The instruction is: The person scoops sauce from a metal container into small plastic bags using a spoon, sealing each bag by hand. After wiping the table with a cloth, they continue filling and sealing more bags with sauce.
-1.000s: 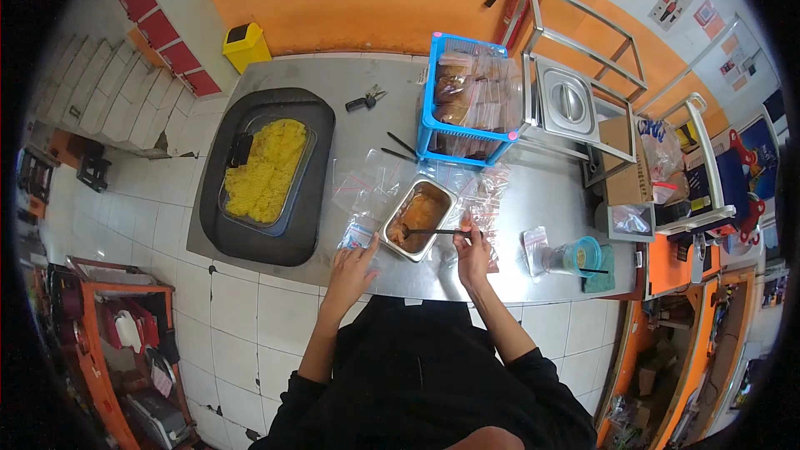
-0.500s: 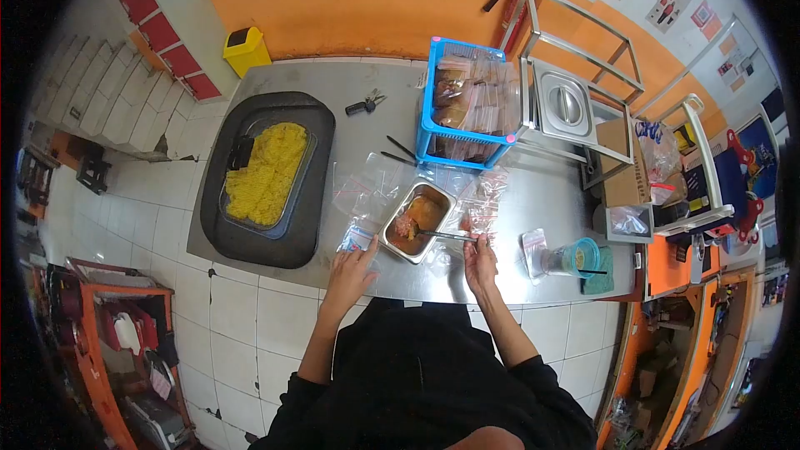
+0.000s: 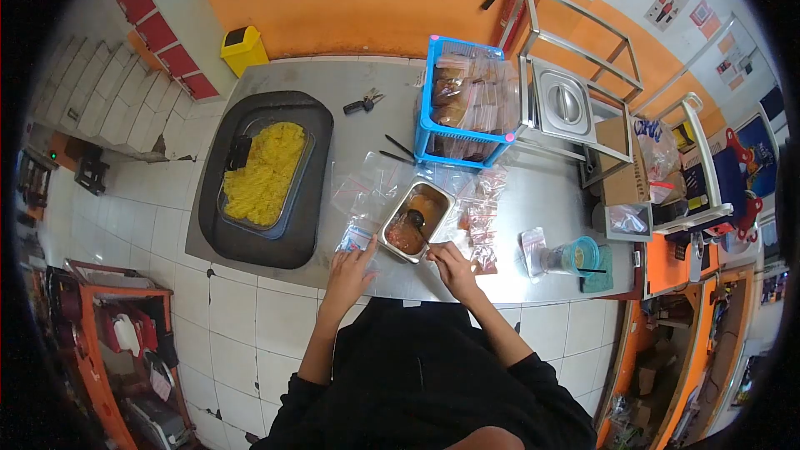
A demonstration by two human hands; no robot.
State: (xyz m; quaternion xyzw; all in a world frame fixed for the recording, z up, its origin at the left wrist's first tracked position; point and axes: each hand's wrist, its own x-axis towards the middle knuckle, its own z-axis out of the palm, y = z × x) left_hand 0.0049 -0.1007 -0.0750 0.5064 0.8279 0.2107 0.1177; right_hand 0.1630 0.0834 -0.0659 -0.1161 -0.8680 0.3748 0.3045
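Observation:
A steel container (image 3: 444, 218) of reddish-brown sauce stands near the front edge of the steel table. My right hand (image 3: 452, 270) is closed on the handle of a ladle (image 3: 417, 219), whose dark bowl is inside the container. At the container's left side, my left hand (image 3: 350, 273) rests with its fingers spread, close to the rim and a small plastic bag with a blue label (image 3: 356, 237). Clear plastic bags (image 3: 367, 187) lie behind it. Several small filled sachets (image 3: 483, 229) lie to the right of the container.
A black tray (image 3: 323, 175) holds yellow food on the left. Behind the container stands a blue basket (image 3: 427, 129) of bagged food. A metal rack (image 3: 525, 87), a lidded steel container (image 3: 560, 104), a turquoise cup (image 3: 586, 257) and a green cloth (image 3: 602, 271) are on the right.
My right hand has moved left and toward the container. The ladle is now steeper, its bowl further back in the container. My left hand has stayed nearly still.

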